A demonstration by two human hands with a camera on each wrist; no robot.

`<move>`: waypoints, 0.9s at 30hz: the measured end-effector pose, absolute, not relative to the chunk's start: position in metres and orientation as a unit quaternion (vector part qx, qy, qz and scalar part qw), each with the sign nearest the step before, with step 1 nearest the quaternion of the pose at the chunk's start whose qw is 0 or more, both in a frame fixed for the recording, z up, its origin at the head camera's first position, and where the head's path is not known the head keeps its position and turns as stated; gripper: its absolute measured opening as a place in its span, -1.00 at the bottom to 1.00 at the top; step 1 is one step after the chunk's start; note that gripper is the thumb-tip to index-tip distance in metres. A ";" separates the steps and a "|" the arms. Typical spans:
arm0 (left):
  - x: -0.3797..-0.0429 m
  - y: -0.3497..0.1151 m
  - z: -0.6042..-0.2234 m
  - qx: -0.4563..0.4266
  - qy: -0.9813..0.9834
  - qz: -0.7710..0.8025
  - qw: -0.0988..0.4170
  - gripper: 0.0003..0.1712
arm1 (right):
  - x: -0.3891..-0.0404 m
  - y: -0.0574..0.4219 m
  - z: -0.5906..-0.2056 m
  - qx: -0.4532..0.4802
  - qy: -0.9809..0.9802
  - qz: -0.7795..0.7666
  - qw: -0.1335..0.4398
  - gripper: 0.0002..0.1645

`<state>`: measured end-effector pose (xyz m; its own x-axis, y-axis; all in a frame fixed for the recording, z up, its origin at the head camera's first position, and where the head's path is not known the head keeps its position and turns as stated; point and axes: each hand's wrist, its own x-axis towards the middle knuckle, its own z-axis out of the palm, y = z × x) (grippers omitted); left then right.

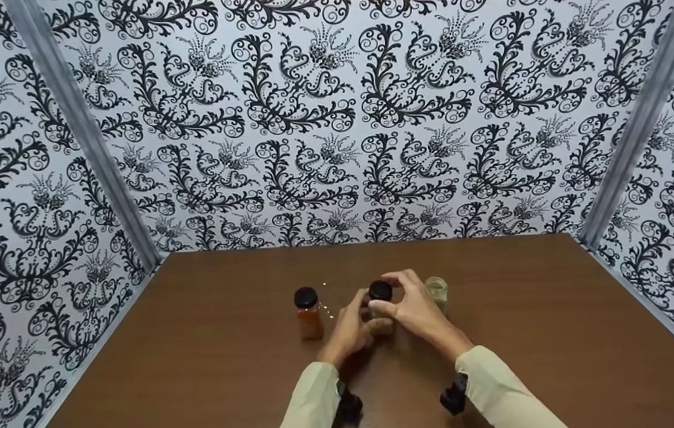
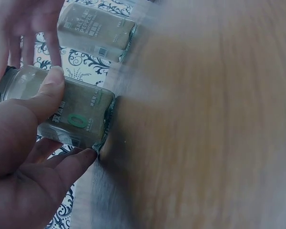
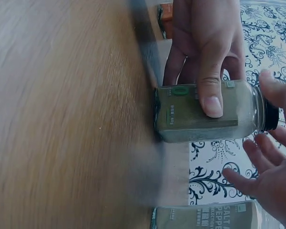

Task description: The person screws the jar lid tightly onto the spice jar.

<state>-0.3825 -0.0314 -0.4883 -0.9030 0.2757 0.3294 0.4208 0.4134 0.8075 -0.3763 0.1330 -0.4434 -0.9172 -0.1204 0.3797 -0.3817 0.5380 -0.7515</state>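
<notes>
Left hand (image 1: 350,328): fingers and thumb curled round the body of a glass jar (image 3: 181,114), held upright between both hands. Above them, the black cap (image 1: 380,289) is pinched by the right hand (image 1: 419,307). Jar judged rigid, smooth, fairly light, breakable; hold best taken on its flat sides. Base contact with the table (image 1: 224,356) cannot be told. Salt-and-pepper jar (image 2: 93,31) noted just beyond the right fingers, liable to be knocked; orange-red jar (image 1: 309,324) seen outside the left fingers.
</notes>
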 end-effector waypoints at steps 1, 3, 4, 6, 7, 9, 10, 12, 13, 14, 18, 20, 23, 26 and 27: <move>-0.382 -0.032 -0.488 -0.209 -0.837 -0.500 0.072 -0.42 | -0.377 0.133 -0.444 0.139 -0.869 0.454 0.142 -0.34; -0.383 -0.032 -0.489 -0.211 -0.836 -0.502 0.069 -0.42 | -0.378 0.132 -0.445 0.129 -0.872 0.449 0.143 -0.35; -0.382 -0.032 -0.489 -0.212 -0.836 -0.502 0.068 -0.42 | -0.378 0.132 -0.445 0.127 -0.873 0.448 0.145 -0.37; -0.382 -0.032 -0.488 -0.213 -0.834 -0.505 0.063 -0.42 | -0.379 0.131 -0.445 0.129 -0.873 0.445 0.152 -0.42; -0.382 -0.033 -0.488 -0.214 -0.834 -0.505 0.063 -0.41 | -0.379 0.131 -0.445 0.133 -0.872 0.444 0.157 -0.45; -0.383 -0.033 -0.488 -0.214 -0.832 -0.508 0.058 -0.41 | -0.379 0.130 -0.444 0.142 -0.871 0.440 0.167 -0.49; -0.383 -0.033 -0.487 -0.214 -0.831 -0.510 0.058 -0.41 | -0.379 0.130 -0.444 0.147 -0.869 0.440 0.171 -0.51; -0.383 -0.032 -0.487 -0.215 -0.829 -0.513 0.059 -0.40 | -0.379 0.130 -0.443 0.155 -0.868 0.438 0.175 -0.53; -0.384 -0.032 -0.487 -0.218 -0.828 -0.514 0.060 -0.39 | -0.378 0.131 -0.443 0.159 -0.868 0.437 0.177 -0.54; -0.384 -0.031 -0.487 -0.220 -0.826 -0.516 0.061 -0.39 | -0.378 0.131 -0.443 0.160 -0.867 0.436 0.178 -0.55; -0.384 -0.031 -0.488 -0.223 -0.825 -0.516 0.060 -0.41 | -0.378 0.133 -0.441 0.166 -0.867 0.435 0.175 -0.58; -0.384 -0.031 -0.488 -0.220 -0.823 -0.521 0.050 -0.42 | -0.378 0.134 -0.438 0.173 -0.864 0.439 0.175 -0.59; -0.385 -0.032 -0.489 -0.212 -0.822 -0.527 0.038 -0.39 | -0.380 0.133 -0.432 0.197 -0.853 0.450 0.176 -0.58; -0.385 -0.032 -0.489 -0.202 -0.819 -0.536 0.026 -0.33 | -0.381 0.133 -0.427 0.210 -0.850 0.451 0.174 -0.56; -0.384 -0.032 -0.489 -0.199 -0.815 -0.544 0.020 -0.33 | -0.381 0.133 -0.427 0.210 -0.852 0.447 0.173 -0.55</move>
